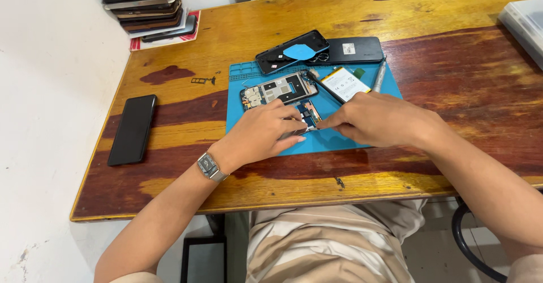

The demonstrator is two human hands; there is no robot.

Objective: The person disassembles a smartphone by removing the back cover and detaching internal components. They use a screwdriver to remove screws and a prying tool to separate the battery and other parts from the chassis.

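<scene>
Both hands are meeting over the front part of a blue rubber work mat (345, 141) lying on a worn wooden table (452, 68). The left hand (263, 136), with a square metal wristwatch (209, 166) on its wrist, is curling its fingers down and pinching the near end of an opened phone frame with exposed dark circuit parts (280, 89). The right hand (376, 119) is closing its fingertips against the same near end from the other side; whether it is holding a small tool there is not clear. The frame is lying flat on the mat, its long axis running diagonally from the hands away toward the upper left.

Beside it a white rectangular battery with a yellow label band (345, 83) is resting on the mat, tilted, with a slim grey screwdriver (378, 78) just to its right. Behind, a black phone back shell (291, 51) is carrying a light blue triangular pick (300, 51), next to a black flat cover (356, 49). A black phone (133, 129) is lying face down near the left edge, well apart, and a stack of phone shells (148, 9) is sitting at the far left corner
</scene>
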